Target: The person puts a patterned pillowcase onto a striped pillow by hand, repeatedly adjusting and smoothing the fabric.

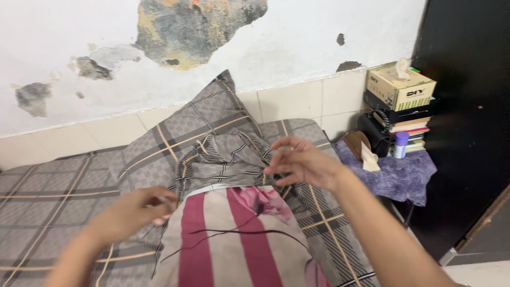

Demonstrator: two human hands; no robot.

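Both hands grip the grey checked pillowcase [223,159] at its open edge, centre frame: left hand [139,210] pinches the lower-left hem, right hand [303,162] fingers clamp the bunched cloth. The striped pillow [234,239] sticks out below, lying on the bed [48,202]; grips spread the opening.
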